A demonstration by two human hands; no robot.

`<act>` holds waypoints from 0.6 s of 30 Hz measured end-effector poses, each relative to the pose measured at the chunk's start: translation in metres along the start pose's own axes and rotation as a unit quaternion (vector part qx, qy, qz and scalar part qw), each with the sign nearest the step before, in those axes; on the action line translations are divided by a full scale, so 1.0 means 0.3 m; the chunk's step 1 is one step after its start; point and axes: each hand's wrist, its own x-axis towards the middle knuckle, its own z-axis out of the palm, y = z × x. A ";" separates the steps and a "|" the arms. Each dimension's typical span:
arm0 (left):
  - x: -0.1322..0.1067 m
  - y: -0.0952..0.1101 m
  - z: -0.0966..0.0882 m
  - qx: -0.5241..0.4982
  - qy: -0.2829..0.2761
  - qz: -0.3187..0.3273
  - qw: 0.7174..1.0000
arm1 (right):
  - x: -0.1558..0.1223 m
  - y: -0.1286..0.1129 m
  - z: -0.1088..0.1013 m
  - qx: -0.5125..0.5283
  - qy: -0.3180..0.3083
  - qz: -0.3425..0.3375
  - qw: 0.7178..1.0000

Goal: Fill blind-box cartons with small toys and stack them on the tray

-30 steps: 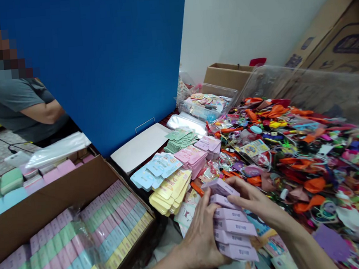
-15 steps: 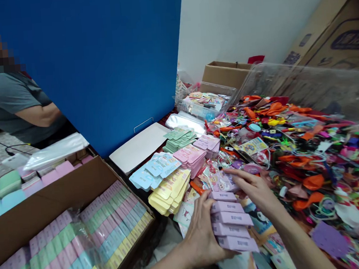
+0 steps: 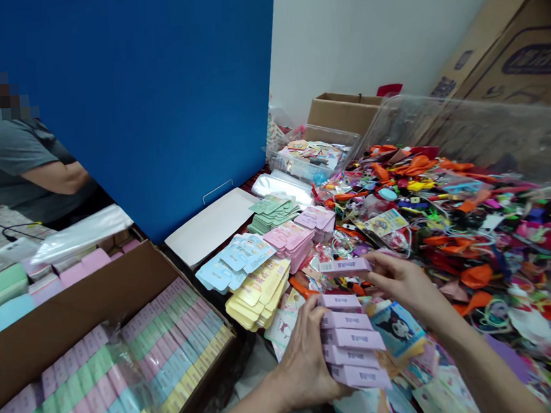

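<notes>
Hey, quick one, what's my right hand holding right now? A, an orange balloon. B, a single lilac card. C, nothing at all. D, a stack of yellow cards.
B. The right hand pinches one lilac card by its end, separate from the stack in the left hand.

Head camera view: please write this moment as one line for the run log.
left hand: holds stack of lilac cards | right hand: holds single lilac card | nearby: heap of balloons
</notes>
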 end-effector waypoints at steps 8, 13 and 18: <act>-0.007 -0.006 0.013 0.004 0.004 0.004 1.000 | -0.009 -0.120 0.071 -0.062 -0.135 -0.083 0.985; 0.000 -0.010 0.028 -0.001 0.025 0.004 1.000 | -0.029 -0.081 0.146 0.023 -0.143 -0.046 0.988; 0.074 0.029 -0.004 -0.019 0.039 0.041 0.998 | -0.040 -0.131 0.146 0.173 -0.053 0.048 0.982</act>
